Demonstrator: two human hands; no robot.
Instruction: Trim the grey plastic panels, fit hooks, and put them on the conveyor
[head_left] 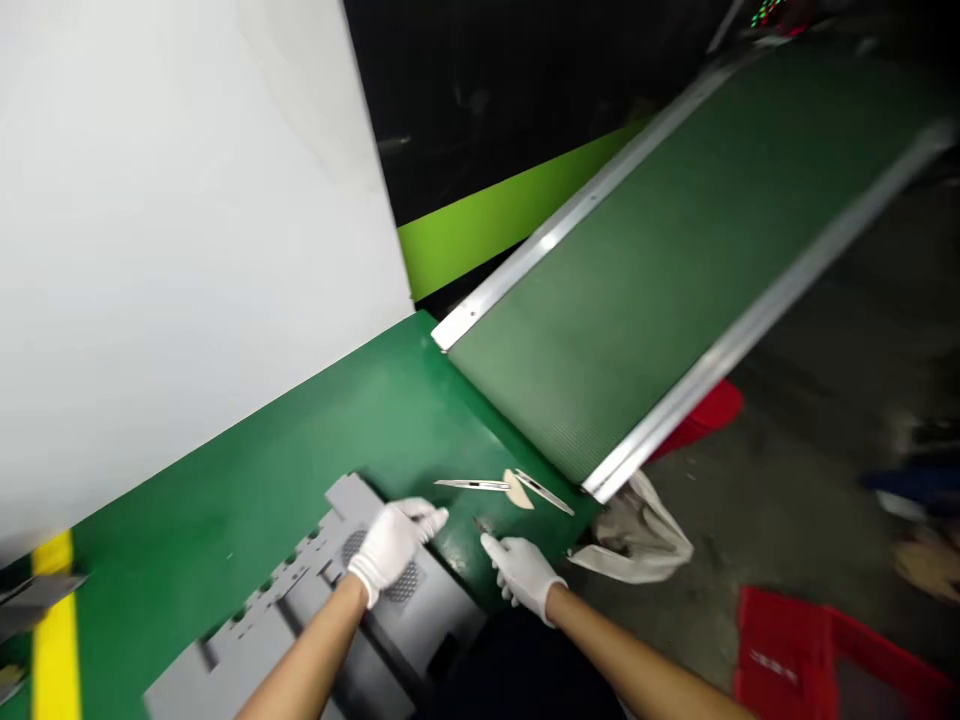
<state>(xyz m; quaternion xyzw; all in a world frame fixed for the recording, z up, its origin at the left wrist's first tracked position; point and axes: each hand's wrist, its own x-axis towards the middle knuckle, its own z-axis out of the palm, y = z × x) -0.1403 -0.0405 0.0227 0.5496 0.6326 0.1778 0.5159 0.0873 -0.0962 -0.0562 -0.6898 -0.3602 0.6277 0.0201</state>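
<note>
My left hand [394, 545], in a white glove, lies over the edge of a grey plastic panel [442, 625] with round mesh patches and slots. Its fingers are closed in a pinch past the panel's edge; what is between them, if anything, is hidden. My right hand [523, 575], also gloved, is closed around a small tool whose thin dark tip [481, 526] points toward the left hand. Just beyond the hands, two slim light-coloured tools [472, 485] [546, 492] lie on the green table, with a cream wedge-shaped piece [517, 489] between them.
A green conveyor belt [645, 290] with metal side rails slopes up to the right from the green table [300, 450]. A white wall panel [187, 200] borders the back. An open pale bag [645, 540] hangs by the table's corner. Red crates [787, 640] stand on the floor.
</note>
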